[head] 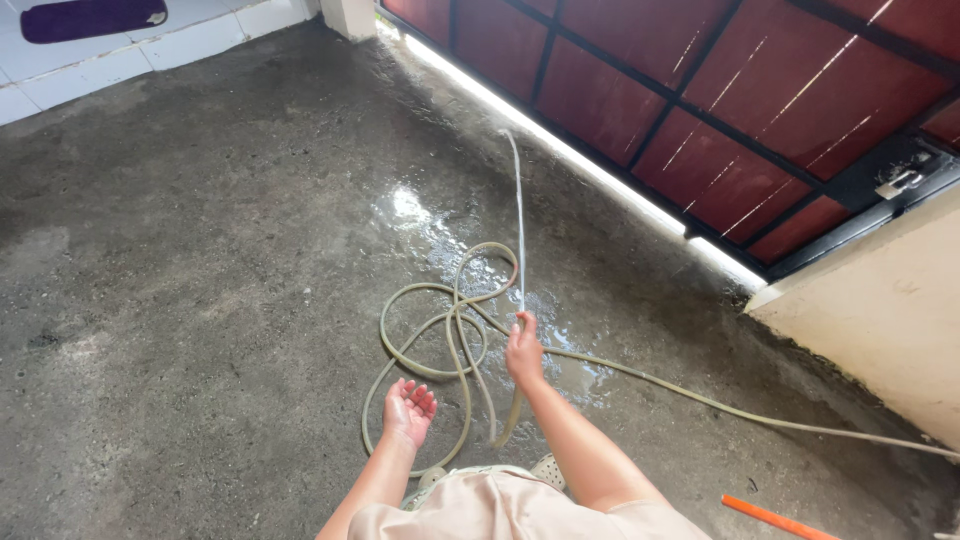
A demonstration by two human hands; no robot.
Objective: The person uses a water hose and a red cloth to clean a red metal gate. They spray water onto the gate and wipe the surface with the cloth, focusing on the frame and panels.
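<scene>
While the right hand (524, 352) grips the hose (440, 330), spraying ahead, only 1 patch (440, 240) beyond is wet; left hand (409, 410) open, empty.

The right hand (523, 352) is closing over the hose (445, 330) end, so the nozzle is staying hidden. At the right edge the hose is running out of frame. An orange stick (778, 520) is getting cut off at the bottom right. A purple mat (90, 18) is clipping at the top left. The gate latch (900, 182), upper right, is too small to read.
</scene>
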